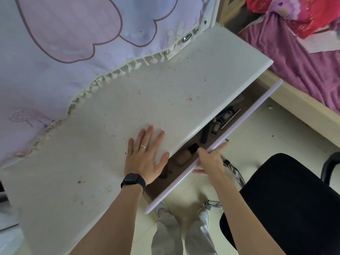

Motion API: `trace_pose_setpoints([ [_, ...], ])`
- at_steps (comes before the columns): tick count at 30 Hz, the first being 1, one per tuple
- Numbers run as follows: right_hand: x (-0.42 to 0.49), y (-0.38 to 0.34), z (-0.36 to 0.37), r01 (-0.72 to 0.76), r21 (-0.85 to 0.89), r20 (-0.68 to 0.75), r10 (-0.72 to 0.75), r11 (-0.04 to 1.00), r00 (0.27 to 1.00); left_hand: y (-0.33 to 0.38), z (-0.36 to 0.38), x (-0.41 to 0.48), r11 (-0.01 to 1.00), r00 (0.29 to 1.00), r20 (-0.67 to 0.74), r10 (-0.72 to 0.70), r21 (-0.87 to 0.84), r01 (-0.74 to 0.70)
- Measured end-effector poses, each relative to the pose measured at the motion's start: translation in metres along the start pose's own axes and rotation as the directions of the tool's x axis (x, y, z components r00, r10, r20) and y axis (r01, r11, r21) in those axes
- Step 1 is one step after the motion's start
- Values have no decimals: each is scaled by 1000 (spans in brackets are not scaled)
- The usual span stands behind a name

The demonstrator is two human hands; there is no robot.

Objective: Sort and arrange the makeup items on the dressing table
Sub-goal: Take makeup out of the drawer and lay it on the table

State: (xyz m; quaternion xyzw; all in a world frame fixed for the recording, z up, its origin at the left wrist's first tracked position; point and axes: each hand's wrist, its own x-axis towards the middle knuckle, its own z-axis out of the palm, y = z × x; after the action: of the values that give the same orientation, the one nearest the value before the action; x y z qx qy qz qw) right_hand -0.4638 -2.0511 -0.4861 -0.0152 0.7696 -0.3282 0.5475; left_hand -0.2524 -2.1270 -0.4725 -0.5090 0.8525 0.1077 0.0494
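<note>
My left hand point(145, 153) lies flat with fingers spread on the white dressing table top point(114, 115), near its front edge. My right hand point(209, 159) grips the lilac front panel of the drawer point(244, 122), which stands partly pulled out. Inside the drawer lie a foundation bottle with a black cap point(185, 155), a dark tube point(205, 134) and several small dark makeup items point(222, 116). The rest of the drawer is hidden under the table top.
A pink and lilac cloth with a tasselled edge point(73, 52) hangs behind the table. A black chair point(287, 199) stands at the right, close to the drawer. A bed with purple bedding point(294, 57) is at the far right. My legs point(182, 232) are below the drawer.
</note>
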Motion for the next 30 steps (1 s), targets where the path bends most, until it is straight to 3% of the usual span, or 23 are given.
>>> trace_pose_setpoints([
  [10, -6, 14, -18, 10, 121, -14, -9, 993, 1000, 3, -5, 0, 1000, 1000, 9, -10, -21, 10],
  [30, 7, 78, -64, 56, 189, -44, -48, 980, 998, 3, 2, -2, 1000, 1000, -26, -3, -3, 3],
])
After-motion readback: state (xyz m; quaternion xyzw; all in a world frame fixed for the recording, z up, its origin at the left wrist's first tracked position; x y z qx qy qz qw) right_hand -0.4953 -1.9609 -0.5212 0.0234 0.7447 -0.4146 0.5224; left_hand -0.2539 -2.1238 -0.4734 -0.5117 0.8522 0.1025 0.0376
